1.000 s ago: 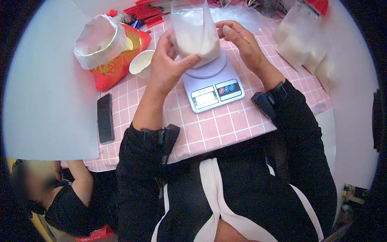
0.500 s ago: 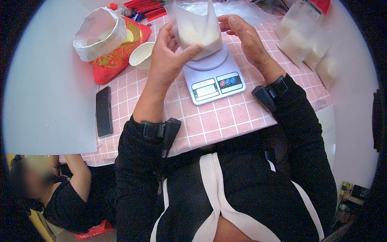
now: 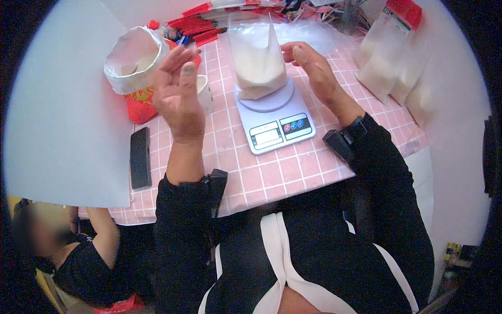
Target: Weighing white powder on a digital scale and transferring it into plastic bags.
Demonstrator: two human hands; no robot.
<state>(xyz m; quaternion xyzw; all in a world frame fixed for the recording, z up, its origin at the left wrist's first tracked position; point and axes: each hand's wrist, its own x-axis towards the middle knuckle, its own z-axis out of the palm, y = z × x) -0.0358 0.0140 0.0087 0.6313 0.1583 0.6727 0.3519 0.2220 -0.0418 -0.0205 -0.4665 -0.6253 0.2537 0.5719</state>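
On the pink checked counter [image 3: 261, 180], the scale [image 3: 277, 116] sits between your left grip [image 3: 180, 97] and right grip [image 3: 312, 65], nearer you than either; let it bear the load alone. The bag of white grains [image 3: 259, 70] stands on it, just left of your right grip, which is half curled and apparently holding nothing. I cannot tell if it touches the bag, so clear it before reading the display [image 3: 266, 136] (even a light touch may skew it). Your left grip is spread and empty, apart from the bag.

Around you, the open red sack [image 3: 141, 97] sits left of your left grip; filled bags [image 3: 380, 73] lie right of your right grip. The cup [image 3: 206, 97], partly hidden by your left grip, could catch a sideways sweep. The phone [image 3: 140, 159] lies below-left of that grip.
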